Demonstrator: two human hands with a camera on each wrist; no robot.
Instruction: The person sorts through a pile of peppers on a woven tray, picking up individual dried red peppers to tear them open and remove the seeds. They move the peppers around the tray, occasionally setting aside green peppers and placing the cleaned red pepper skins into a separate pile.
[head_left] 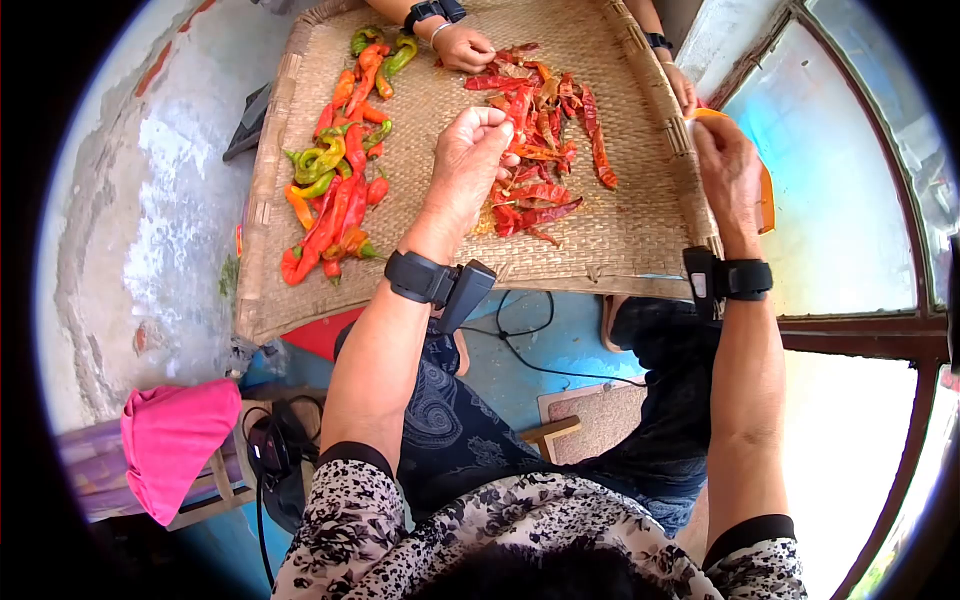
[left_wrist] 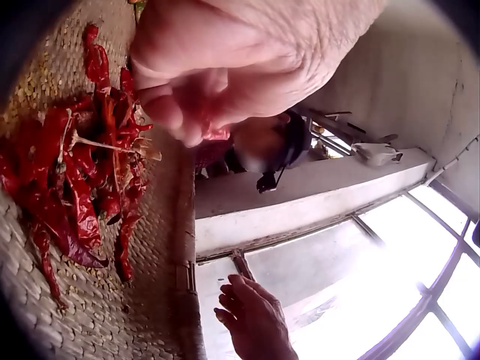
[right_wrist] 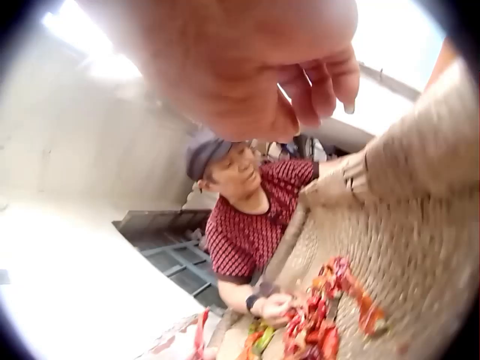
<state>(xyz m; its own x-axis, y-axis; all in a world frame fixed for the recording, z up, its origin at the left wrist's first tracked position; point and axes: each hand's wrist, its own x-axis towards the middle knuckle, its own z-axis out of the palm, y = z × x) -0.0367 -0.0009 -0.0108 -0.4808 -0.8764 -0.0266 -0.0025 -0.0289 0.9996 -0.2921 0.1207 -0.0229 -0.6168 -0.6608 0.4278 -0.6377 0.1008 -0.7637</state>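
Observation:
My left hand [head_left: 468, 165] is over the middle of a woven tray [head_left: 625, 225], fingers curled in. In the left wrist view, a bit of red chili pepper [left_wrist: 217, 132] shows between thumb and fingers, mostly hidden by them. Just beyond and below lies a pile of dried red chili peppers [head_left: 540, 195]. My right hand [head_left: 728, 175] hangs loosely bent at the tray's right rim, beside an orange container [head_left: 767, 200]; nothing shows in its fingers [right_wrist: 322, 97].
Fresh red and green peppers [head_left: 345, 190] lie along the tray's left side. Across the tray, another person [right_wrist: 247, 210] has one hand [head_left: 462, 47] at the dried pile, the other [head_left: 682, 88] by the right rim. A window stands at right; a black cable [head_left: 520, 345] crosses the floor.

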